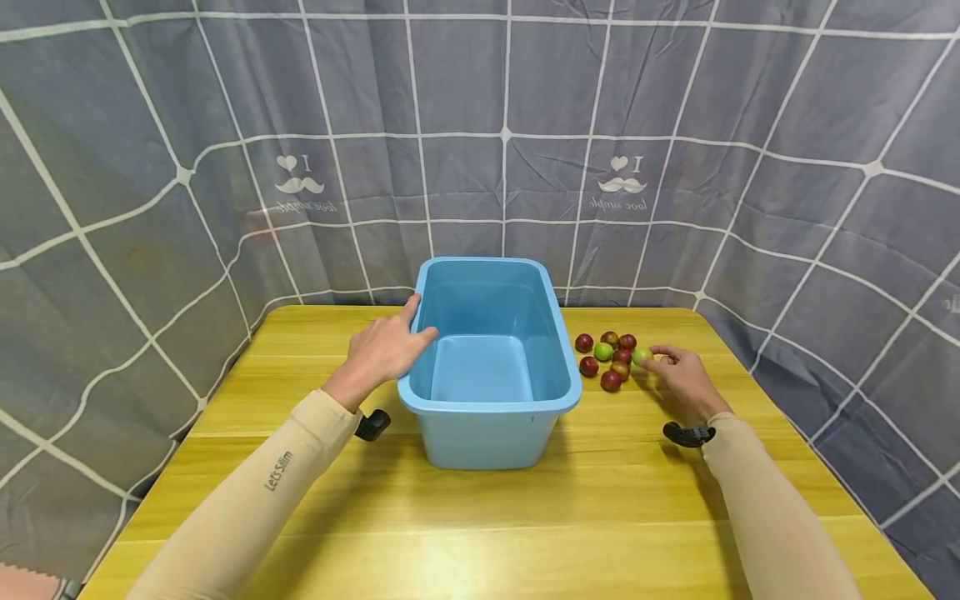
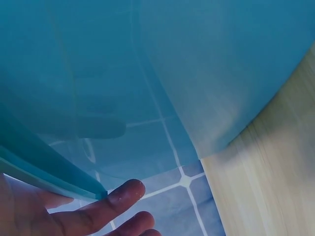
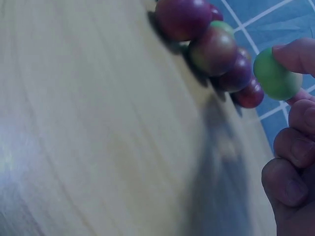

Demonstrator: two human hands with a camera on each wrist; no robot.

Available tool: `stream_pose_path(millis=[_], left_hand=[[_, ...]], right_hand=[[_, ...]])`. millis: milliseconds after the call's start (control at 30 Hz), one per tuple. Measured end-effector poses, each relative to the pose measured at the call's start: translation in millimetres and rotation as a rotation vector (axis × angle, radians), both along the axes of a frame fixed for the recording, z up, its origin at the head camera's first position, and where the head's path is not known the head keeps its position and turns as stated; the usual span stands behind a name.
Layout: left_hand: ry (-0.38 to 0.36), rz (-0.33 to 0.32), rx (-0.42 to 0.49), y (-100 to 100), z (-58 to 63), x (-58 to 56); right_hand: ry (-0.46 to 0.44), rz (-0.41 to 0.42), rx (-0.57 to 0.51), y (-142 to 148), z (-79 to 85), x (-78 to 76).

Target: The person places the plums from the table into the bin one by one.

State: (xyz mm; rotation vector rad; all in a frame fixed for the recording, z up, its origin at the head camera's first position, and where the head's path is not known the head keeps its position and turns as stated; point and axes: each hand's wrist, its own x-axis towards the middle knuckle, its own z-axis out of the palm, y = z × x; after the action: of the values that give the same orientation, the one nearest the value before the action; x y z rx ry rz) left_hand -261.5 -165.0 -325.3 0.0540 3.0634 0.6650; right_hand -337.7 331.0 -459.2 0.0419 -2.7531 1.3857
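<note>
A deep blue plastic tub (image 1: 487, 437) stands upright on the wooden table. My left hand (image 1: 381, 348) grips its left rim, the thumb over the inner side and the fingers along the outside; the left wrist view shows the fingers (image 2: 106, 209) right at the rim edge. To the right of the tub, my right hand (image 1: 682, 379) pinches a small green plum (image 3: 275, 73) between thumb and fingertip, at the right edge of a loose group of plums. In that group are several dark red plums (image 1: 611, 381) and another green plum (image 1: 603, 352).
The yellow wood-grain table (image 1: 465, 533) carries the tub and the fruit. A grey curtain with white grid lines (image 1: 465, 183) hangs close behind the table and along both sides. Black straps with cameras (image 1: 688, 434) sit on both wrists.
</note>
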Motion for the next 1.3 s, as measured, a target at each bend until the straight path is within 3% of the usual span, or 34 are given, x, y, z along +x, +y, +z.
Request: stream_pose_path(millis=[133, 400, 667, 1067, 1300], left_hand=[[0.002, 0.005, -0.002, 0, -0.1, 0.3], [0.002, 0.003, 0.005, 0, -0.9, 0.2], [-0.004, -0.001, 0.003, 0, -0.3, 0.2], [-0.014, -0.003, 0.004, 1, 0.2, 0.3], [-0.011, -0.003, -0.003, 2, 0.6, 0.0]], right_hand=[[0.030, 0.024, 0.041, -3, 7.1, -1.2], [0.046, 0.048, 0.003, -13, 24.6, -2.7], [0.068, 0.090, 0.039, -22, 46.6, -5.8], [0.153, 0.197, 0.008, -41, 81.8, -5.7], [0.163, 0.212, -0.015, -55, 99.9, -5.5]])
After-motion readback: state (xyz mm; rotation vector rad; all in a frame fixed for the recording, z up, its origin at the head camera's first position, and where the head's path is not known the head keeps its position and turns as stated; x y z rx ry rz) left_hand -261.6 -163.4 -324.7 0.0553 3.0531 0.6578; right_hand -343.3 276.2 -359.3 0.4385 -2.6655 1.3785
